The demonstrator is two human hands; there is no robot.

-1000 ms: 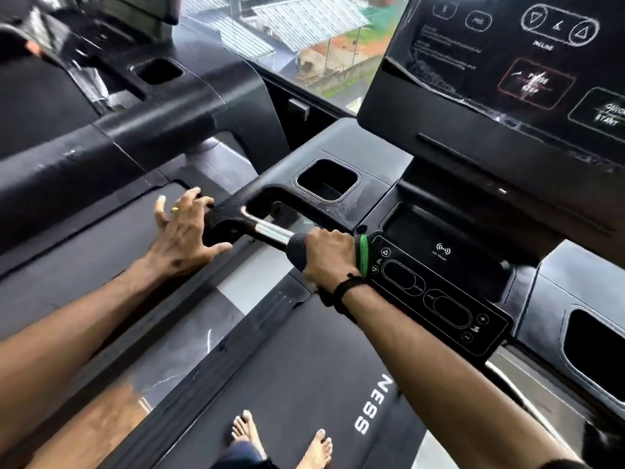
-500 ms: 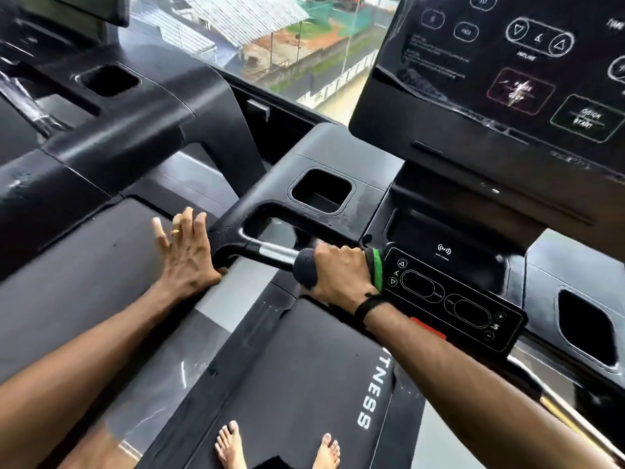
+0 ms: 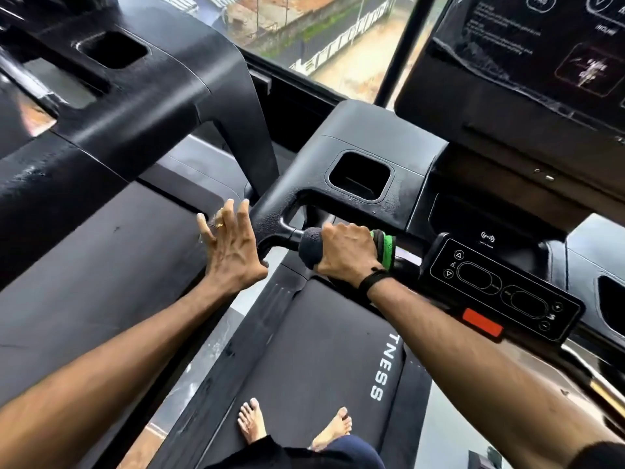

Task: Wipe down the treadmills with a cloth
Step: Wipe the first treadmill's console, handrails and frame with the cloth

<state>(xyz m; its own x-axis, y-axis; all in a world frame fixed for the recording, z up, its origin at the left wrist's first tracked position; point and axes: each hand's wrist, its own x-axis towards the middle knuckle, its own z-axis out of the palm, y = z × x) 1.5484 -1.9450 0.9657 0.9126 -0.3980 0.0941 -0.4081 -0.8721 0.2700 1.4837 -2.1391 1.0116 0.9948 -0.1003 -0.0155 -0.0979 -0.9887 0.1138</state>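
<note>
My right hand (image 3: 345,253) is closed around a dark cloth (image 3: 309,252) with a green edge (image 3: 385,247), wrapped over the front handlebar of the black treadmill (image 3: 358,211) I stand on. The cloth covers the bar completely under my fingers. My left hand (image 3: 231,250) is flat with fingers spread, its palm edge against the left end of the handle frame. A gold ring shows on one finger. The treadmill belt (image 3: 314,350) runs under my bare feet (image 3: 252,424).
A control panel (image 3: 504,289) with buttons and a red tab sits right of my right hand. The console screen (image 3: 541,45) rises at upper right. A second treadmill's arm (image 3: 142,106) and belt lie to the left. A window is ahead.
My right hand has slid the cloth leftward along the bar, covering the silver section. My left hand has lifted from gripping the handle end to a flat, spread pose beside it.
</note>
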